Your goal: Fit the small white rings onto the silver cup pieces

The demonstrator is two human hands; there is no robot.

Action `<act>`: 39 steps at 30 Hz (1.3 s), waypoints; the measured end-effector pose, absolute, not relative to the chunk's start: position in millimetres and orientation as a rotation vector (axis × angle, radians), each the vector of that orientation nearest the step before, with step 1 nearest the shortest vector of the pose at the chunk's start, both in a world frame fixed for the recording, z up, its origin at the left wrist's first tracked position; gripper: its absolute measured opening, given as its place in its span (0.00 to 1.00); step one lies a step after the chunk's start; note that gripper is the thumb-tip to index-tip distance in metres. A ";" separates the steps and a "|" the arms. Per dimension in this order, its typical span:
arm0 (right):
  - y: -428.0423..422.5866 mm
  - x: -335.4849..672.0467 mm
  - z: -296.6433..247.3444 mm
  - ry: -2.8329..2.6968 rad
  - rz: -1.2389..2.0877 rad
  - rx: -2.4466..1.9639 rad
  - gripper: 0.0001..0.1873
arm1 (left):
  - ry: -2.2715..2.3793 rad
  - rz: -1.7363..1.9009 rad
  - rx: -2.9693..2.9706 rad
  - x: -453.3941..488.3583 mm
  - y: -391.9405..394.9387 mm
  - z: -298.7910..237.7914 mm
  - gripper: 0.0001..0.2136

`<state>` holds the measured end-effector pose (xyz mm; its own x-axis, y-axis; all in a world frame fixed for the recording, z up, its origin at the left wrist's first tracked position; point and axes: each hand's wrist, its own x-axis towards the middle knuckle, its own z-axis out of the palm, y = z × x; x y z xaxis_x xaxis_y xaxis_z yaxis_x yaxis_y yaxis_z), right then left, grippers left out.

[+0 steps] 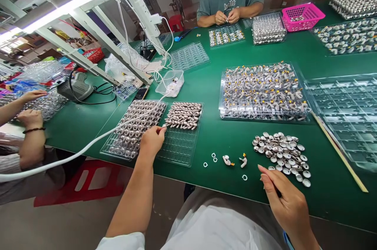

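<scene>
The right hand (287,201) is bent at the wrist above the green desk (212,136), thumb and forefinger tips nearly meeting; whether its grip is clamped on anything, I cannot tell. Just beyond lies a loose heap of round, shiny metal caps (279,154). To their left are thin white rings (205,165) and two curved, pale pieces (243,161) with orange-yellow tabs. The left hand (150,142) reaches forward, fingertips together at the left edge of a clear ribbed tray (178,152); I cannot tell if they pinch something. Slim greyish parts (184,114) fill the tray's far half in slanting rows. Left of it, another clear tray (107,152) is packed with rounded pieces (149,104). Farther off, a translucent tub (160,89) holds small bits, and a pink perforated basket (300,25) contains small parts.
</scene>
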<state>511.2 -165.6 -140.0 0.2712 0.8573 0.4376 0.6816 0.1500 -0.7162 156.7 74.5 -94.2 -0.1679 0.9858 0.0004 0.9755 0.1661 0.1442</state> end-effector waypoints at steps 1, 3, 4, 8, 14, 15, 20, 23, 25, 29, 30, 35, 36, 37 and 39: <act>-165.2 511.1 -139.5 -1.467 0.225 -1.580 0.16 | 2.318 0.168 1.959 155.8 75.0 -94.2 0.14; -164.7 510.8 -138.8 -1.474 0.217 -1.578 0.16 | 2.308 0.164 1.946 154.3 75.6 -94.3 0.14; -164.7 510.8 -138.6 -1.475 0.217 -1.578 0.16 | 2.308 0.164 1.942 153.9 75.7 -94.4 0.14; -165.5 510.7 -139.5 -1.466 0.235 -1.579 0.16 | 2.335 0.173 1.942 154.6 74.8 -95.5 0.13; -165.2 510.4 -138.3 -1.465 0.235 -1.555 0.16 | 2.379 0.214 1.950 157.1 71.4 -89.3 0.13; -164.9 510.0 -137.5 -1.464 0.236 -1.557 0.16 | 2.389 0.223 1.944 159.2 68.5 -86.7 0.14; -162.6 507.9 -133.5 -1.459 0.269 -1.579 0.14 | 2.183 0.594 2.123 196.1 28.5 -78.5 0.13; -160.8 507.2 -129.7 -1.414 0.305 -1.612 0.12 | 1.489 0.789 2.349 237.2 -7.4 -82.3 0.08; -158.2 504.5 -125.0 -1.384 0.351 -1.653 0.11 | 1.045 0.754 2.414 265.7 -26.1 -88.7 0.06; -145.6 490.2 -116.9 -1.475 0.402 -1.814 0.12 | 0.821 0.756 2.443 308.0 -40.7 -106.4 0.05; -141.2 485.9 -116.5 -1.521 0.383 -1.870 0.13 | 0.814 0.762 2.438 314.2 -41.0 -110.0 0.05; -124.9 475.7 -123.5 -1.635 0.282 -1.977 0.07 | 0.837 0.764 2.407 323.3 -39.2 -114.7 0.07; -124.4 476.5 -125.1 -1.624 0.297 -1.971 0.07 | 0.840 0.768 2.393 322.6 -39.5 -113.8 0.07; -124.9 477.7 -126.1 -1.600 0.320 -1.957 0.06 | 0.840 0.772 2.373 321.7 -40.1 -112.8 0.08; -128.5 480.6 -126.5 -1.528 0.375 -1.908 0.05 | 0.840 0.766 2.308 320.1 -42.7 -110.1 0.08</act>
<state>480.6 -128.5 -126.5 0.2776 0.9448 0.1740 0.7568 -0.1036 -0.6454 320.1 -42.7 -110.1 0.6403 0.7001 0.3161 0.3793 -0.6460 0.6624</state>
